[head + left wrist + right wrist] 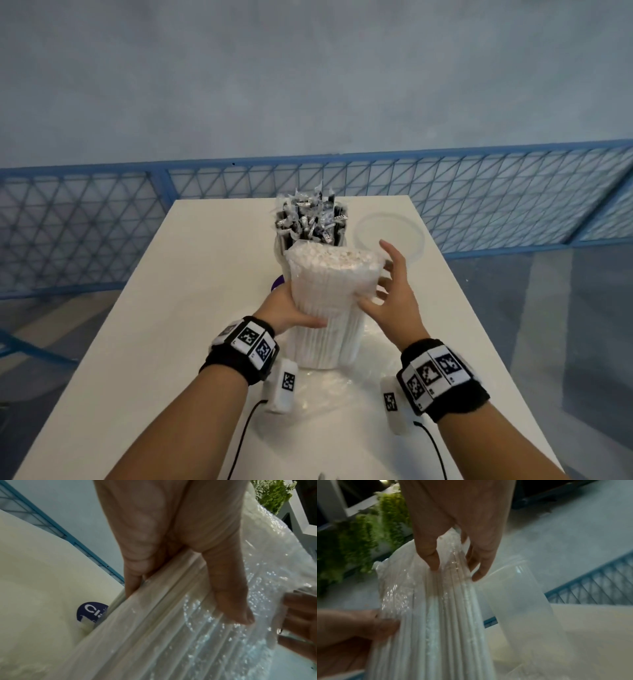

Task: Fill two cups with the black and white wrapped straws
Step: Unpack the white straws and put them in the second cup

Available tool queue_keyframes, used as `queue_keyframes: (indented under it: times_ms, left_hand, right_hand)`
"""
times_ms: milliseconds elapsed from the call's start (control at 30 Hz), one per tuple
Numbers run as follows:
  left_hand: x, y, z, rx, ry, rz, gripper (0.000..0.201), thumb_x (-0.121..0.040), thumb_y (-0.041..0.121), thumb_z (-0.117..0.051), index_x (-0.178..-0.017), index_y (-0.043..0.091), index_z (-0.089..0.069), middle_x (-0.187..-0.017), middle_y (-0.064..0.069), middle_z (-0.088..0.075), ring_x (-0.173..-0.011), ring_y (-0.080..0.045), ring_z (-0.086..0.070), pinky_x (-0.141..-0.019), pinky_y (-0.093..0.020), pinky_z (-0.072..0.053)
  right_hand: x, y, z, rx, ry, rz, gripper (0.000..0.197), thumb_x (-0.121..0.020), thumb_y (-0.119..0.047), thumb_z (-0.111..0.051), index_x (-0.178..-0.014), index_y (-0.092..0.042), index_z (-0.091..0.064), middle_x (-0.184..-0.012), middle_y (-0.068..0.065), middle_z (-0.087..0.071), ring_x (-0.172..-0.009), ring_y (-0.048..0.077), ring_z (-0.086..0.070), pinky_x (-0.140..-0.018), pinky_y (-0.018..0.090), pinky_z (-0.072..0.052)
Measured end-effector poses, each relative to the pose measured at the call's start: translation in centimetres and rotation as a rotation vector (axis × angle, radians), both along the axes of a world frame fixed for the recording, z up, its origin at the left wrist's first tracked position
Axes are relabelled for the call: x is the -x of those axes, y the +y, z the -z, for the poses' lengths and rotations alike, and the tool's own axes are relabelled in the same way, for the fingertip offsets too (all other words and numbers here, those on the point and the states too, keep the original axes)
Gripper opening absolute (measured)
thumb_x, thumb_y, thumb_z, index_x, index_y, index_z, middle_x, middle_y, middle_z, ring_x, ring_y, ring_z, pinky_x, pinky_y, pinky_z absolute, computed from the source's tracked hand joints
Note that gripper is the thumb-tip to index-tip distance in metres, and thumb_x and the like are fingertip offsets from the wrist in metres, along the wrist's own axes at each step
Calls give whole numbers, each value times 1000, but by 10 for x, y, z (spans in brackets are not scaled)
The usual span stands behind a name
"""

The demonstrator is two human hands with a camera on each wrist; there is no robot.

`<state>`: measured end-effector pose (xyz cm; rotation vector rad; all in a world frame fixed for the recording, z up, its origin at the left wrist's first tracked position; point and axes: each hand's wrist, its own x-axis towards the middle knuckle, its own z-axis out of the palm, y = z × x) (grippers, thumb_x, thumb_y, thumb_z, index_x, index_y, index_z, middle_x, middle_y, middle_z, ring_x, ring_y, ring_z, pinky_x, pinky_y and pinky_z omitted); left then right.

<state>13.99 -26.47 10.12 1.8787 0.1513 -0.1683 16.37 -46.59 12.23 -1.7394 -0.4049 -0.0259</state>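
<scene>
One cup already looks done: at the far end of the white rectangular table (191,281), a container (310,226) stands packed with black straws in crinkled clear-and-silver wrappers. The second, an empty translucent plastic cup (390,233), stands just to its right, so by my reckoning the task is about half finished.

What remains is the white half. A fat bundle of white paper-wrapped straws in a clear plastic sleeve (329,294) stands upright on the table, near the person. The left hand (291,310) grips its side, thumb across the front and fingers curled round behind, as the left wrist view shows. The right hand (394,291) is spread, with fingertips (433,563) touching the plastic near the top of the bundle; it clamps nothing that I can make out.

The straws are not yet in the empty cup, and the sleeve appears to cover them (whether its top is open I cannot tell).

A loose sheet of clear plastic film (346,387) lies under and before the bundle. A dark blue round label (92,612) peeks out just behind it. The filled container stands directly behind the bundle.
</scene>
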Motion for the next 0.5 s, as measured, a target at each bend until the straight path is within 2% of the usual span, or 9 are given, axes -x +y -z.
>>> queue_keyframes:
  times_ms: [67,133,167,267,333,433,500]
  left_hand:
    - [1,2,2,26,14,-17,86,-31,34,-89,-111,20,-59,-108,4,-66,-108,-16,-60,-99,-41,-47]
    - [2,3,3,29,16,-27,81,-35,28,-91,-110,20,-59,-108,4,-67,-108,-15,-60,-99,-42,-47]
    - [2,3,4,27,11,-32,83,-35,29,-90,-111,19,-59,-109,3,-67,-108,-15,-60,-99,-41,-47]
    - [1,4,7,16,5,-40,92,-31,37,-88,-116,15,-58,-108,5,-67,-107,-13,-61,-97,-38,-48]
    - [1,2,7,7,3,-39,93,-32,38,-87,-116,15,-58,-108,5,-67,-107,-13,-61,-96,-36,-49]
    - [1,1,8,-12,-4,-40,90,-34,37,-88,-116,15,-57,-108,4,-67,-106,-14,-60,-94,-34,-49]
    - [1,1,8,-31,-2,-38,83,-41,26,-91,-116,15,-56,-107,5,-66,-106,-13,-60,-94,-33,-48]
  right_hand:
    - [-1,0,0,110,-249,26,92,-66,1,-75,-129,-48,-30,-133,-10,-36,-118,3,-45,-92,17,-46]
    - [-3,0,4,233,-464,51,79,-64,1,-75,-124,-39,-41,-136,-9,-28,-125,-1,-34,-99,12,-38]
    - [-3,0,6,268,-516,56,69,-64,1,-75,-116,-34,-47,-136,-7,-28,-125,2,-33,-100,13,-36]
    - [-1,0,9,326,-594,58,42,-68,-3,-76,-93,-30,-56,-134,-2,-32,-127,18,-35,-98,33,-43]
    - [-1,-2,9,343,-611,40,28,-71,-9,-75,-85,-27,-59,-132,-2,-38,-125,23,-38,-95,39,-44]
    - [-3,-3,4,327,-603,-1,9,-76,-20,-68,-81,-24,-62,-126,-7,-44,-121,22,-41,-92,39,-45]
    - [-3,-1,-1,328,-607,-12,4,-78,-25,-63,-80,-23,-61,-120,-12,-48,-118,20,-43,-92,34,-44]
